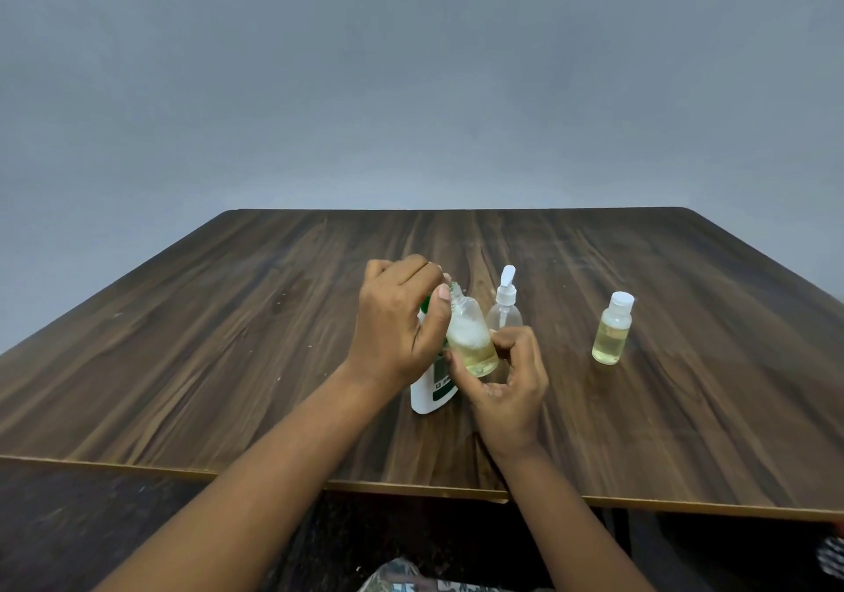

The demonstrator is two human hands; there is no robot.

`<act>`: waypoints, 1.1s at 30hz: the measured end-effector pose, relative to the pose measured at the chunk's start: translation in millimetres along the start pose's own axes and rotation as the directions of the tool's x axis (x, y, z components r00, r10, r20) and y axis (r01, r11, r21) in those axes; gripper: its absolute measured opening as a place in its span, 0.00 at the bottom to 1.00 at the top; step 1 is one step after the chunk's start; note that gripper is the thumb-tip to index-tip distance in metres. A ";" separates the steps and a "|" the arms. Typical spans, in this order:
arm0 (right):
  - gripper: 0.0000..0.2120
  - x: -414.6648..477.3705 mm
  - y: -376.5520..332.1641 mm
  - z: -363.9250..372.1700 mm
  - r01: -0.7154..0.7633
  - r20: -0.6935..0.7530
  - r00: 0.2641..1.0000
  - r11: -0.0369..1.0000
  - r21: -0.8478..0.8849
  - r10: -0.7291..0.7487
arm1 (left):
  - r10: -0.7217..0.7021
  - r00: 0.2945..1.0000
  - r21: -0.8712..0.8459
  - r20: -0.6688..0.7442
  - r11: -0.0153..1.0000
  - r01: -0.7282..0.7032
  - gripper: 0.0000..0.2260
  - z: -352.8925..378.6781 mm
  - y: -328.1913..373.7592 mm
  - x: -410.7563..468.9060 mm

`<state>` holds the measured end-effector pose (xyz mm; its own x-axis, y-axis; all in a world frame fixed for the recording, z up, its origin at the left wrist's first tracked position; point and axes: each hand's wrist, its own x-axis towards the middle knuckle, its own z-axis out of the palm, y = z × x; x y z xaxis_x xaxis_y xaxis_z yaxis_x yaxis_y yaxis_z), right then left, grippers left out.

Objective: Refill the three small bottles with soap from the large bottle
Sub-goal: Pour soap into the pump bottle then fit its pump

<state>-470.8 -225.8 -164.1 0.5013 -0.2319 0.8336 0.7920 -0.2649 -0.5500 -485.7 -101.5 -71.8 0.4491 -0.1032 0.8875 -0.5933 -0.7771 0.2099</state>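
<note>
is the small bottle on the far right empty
No, the capped bottle on the right holds pale yellow liquid up past its middle.

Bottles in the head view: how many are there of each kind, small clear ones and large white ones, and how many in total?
Small clear bottles: 3 (open bottle held in the right hand, pump bottle, capped bottle)
Large white bottle: 1
Total: 4
</note>
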 end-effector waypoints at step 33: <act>0.16 -0.2 -0.4 0.1 0.031 -0.003 1.000 0.999 -0.026 -0.031 | -0.023 0.998 0.001 -0.051 1.000 0.023 0.19 3.7 0.4 -4.5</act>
<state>-471.2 -225.6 -164.0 0.4758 -0.2262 0.8500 0.7976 -0.2963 -0.5253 -485.5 -103.6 -77.3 0.4276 -0.0534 0.9024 -0.5825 -0.7797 0.2298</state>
